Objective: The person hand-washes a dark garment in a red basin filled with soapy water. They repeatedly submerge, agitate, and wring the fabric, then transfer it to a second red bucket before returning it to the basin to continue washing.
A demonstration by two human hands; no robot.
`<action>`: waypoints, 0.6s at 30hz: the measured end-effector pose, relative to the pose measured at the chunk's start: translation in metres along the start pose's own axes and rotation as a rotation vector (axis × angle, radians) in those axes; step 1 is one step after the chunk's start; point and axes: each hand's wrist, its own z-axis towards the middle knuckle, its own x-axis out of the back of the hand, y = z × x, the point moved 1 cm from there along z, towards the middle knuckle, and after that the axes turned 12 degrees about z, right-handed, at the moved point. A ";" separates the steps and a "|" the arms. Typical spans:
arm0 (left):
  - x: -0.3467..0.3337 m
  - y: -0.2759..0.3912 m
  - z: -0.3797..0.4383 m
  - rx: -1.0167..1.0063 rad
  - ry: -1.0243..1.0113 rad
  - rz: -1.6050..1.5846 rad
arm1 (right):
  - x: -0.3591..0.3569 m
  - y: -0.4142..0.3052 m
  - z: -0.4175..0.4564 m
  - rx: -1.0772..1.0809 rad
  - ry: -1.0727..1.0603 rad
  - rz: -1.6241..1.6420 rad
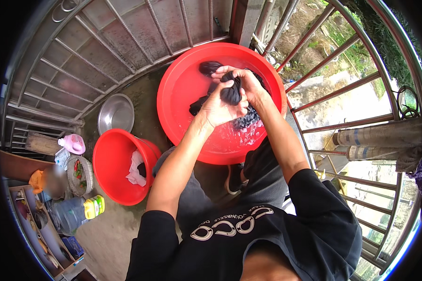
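Observation:
Both hands hold one wadded piece of dark cloth (232, 89) above a wide red plastic basin (177, 102). My left hand (223, 109) grips it from the near left side. My right hand (248, 82) has its fingers curled over the far and right side of the wad. Water stands in the basin, with splashes and bubbles on the near right. A dark bundle of cloth (210, 67) lies in the water beyond my hands. More dark cloth (197, 106) shows at the left of my wrists, partly hidden by them.
A red bucket (114, 172) to the left holds white cloth (136, 172) and something dark. Behind it rests a metal bowl (116, 114). A pink jug (73, 144), a basket with red peppers (80, 175) and a large clear bottle (68, 214) stand farther left. Metal railings (344, 126) enclose the right.

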 end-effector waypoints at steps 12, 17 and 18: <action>0.002 -0.015 0.008 -0.134 -0.254 -0.440 | -0.056 0.022 -0.006 -0.032 -0.493 0.428; -0.004 -0.021 0.010 -0.059 -0.259 -0.308 | -0.025 0.004 -0.003 0.161 -0.410 0.329; -0.007 -0.021 0.006 -0.018 -0.333 -0.282 | -0.027 0.007 -0.004 0.156 -0.437 0.305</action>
